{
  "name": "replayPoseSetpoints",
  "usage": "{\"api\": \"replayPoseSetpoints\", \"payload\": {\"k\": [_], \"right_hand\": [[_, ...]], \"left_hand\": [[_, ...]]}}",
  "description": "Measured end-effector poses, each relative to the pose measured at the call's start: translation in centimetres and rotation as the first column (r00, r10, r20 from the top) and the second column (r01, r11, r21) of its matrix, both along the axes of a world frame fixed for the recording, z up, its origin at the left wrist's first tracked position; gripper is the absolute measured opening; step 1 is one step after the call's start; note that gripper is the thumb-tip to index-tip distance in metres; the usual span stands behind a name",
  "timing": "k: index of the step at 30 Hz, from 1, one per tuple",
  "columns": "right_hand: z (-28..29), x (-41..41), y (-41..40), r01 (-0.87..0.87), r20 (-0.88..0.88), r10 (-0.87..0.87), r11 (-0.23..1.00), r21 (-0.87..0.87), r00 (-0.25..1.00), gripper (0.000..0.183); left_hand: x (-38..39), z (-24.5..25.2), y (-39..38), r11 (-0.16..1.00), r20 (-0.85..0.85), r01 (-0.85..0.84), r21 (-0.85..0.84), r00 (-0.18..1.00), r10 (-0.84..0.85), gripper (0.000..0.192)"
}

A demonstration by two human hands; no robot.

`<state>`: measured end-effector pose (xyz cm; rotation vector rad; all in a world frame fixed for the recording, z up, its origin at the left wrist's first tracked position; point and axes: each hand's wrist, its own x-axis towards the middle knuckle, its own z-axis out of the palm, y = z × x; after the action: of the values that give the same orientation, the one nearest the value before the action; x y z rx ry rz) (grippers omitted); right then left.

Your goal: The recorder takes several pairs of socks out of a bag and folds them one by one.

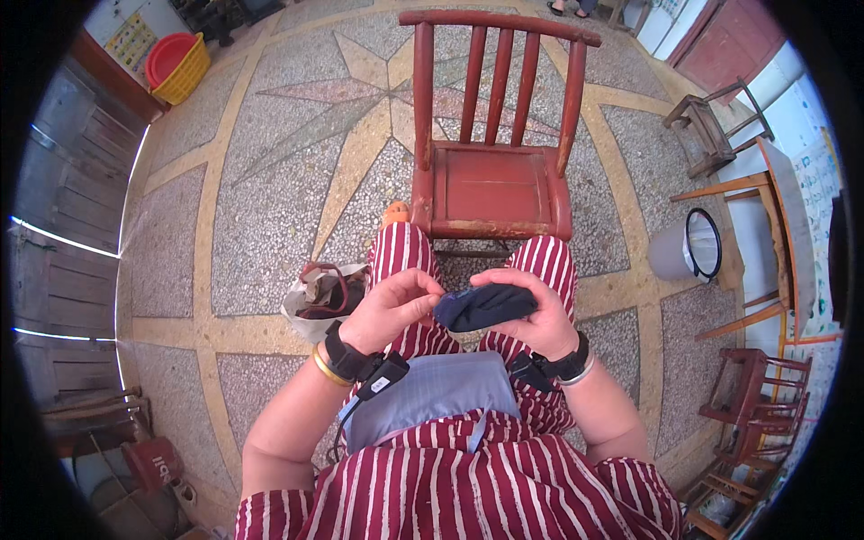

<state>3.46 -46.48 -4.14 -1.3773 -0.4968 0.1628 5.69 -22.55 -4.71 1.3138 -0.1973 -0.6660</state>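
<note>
A dark navy piece of fabric [487, 307], bunched and folded, is held above my lap between both hands. My right hand [540, 307] grips its right end, with the thumb below and the fingers above. At its left edge, the thumb and forefinger of my left hand [405, 304] pinch close together; whether a thread or needle is between them cannot be seen. A blue-grey cloth [432, 388] lies across my lap over the striped trousers. Straight ahead stands a red wooden chair [493, 185], its seat just beyond my knees.
On the floor left of my legs is a bag [307, 317] with dark cloth inside. To the right stand a lined waste bin [685, 248], a wooden table [783, 236] and several stools. A yellow basket [182, 74] is far left. Another person's feet [570, 9] show at the top.
</note>
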Motion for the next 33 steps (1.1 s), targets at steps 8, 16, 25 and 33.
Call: {"api": "replayPoseSetpoints", "payload": {"k": [8, 16, 25, 33], "right_hand": [[0.2, 0.8, -0.3, 0.098, 0.241, -0.029, 0.955, -0.281, 0.97, 0.063], [0.7, 0.8, -0.6, 0.06, 0.252, 0.005, 0.966, -0.251, 0.968, 0.058], [-0.6, 1.2, -0.3, -0.007, 0.192, 0.025, 0.995, -0.095, 0.981, 0.058], [-1.0, 0.6, 0.6, 0.158, -0.167, -0.152, 0.987, 0.021, 0.974, 0.038]], "left_hand": [[0.0, 1.0, -0.1, 0.988, -0.019, -0.151, -0.035, 0.988, 0.15, 0.018], [-0.2, 1.3, -0.3, 0.997, -0.009, -0.075, -0.033, 0.997, 0.075, 0.019], [-0.1, 0.6, -0.8, 0.937, -0.209, -0.283, -0.202, 0.948, 0.242, 0.013], [0.0, 0.2, -1.0, 0.908, -0.15, -0.403, -0.117, 0.91, 0.385, 0.011]]}}
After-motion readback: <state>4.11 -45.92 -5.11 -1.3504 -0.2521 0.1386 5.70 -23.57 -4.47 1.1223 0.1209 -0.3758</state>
